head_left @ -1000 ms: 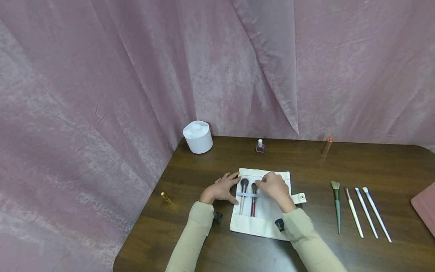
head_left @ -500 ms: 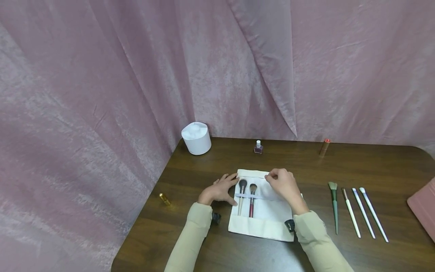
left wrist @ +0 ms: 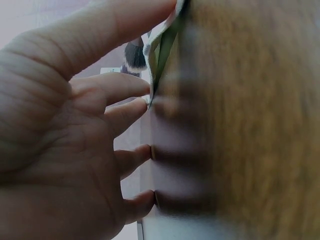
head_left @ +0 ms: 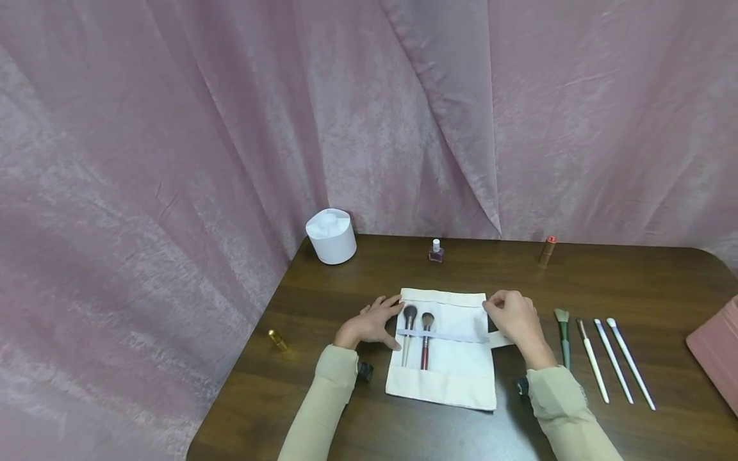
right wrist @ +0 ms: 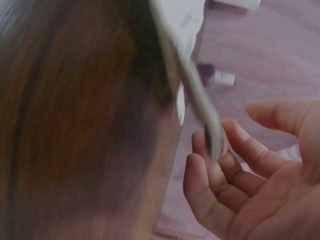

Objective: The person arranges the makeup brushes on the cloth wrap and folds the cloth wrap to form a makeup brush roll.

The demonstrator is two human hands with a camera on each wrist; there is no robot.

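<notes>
A white cloth brush roll [head_left: 455, 371] lies open on the dark wooden table [head_left: 634, 275]. Two brushes are tucked under its band: a grey-handled brush [head_left: 408, 330] and a red-handled brush [head_left: 425, 339]. My left hand [head_left: 371, 322] rests flat at the roll's left edge, its fingertips [left wrist: 145, 152] touching the cloth beside the brush head [left wrist: 134, 54]. My right hand [head_left: 512, 317] sits at the roll's right edge over the strap tab, fingers loosely curled and holding nothing. In the right wrist view the cloth edge [right wrist: 197, 97] passes just by the fingertips [right wrist: 212, 150].
Right of the roll lie a green brush [head_left: 564, 339] and three white-handled brushes [head_left: 613, 358]. At the back stand a white round container [head_left: 330, 235], a nail polish bottle [head_left: 435, 251] and a lipstick tube [head_left: 546, 251]. A gold tube [head_left: 278, 339] lies left; a pink object [head_left: 715, 349] at the right edge.
My right hand has moved right, from over the two tucked brushes to the roll's right edge. The left hand has stayed put.
</notes>
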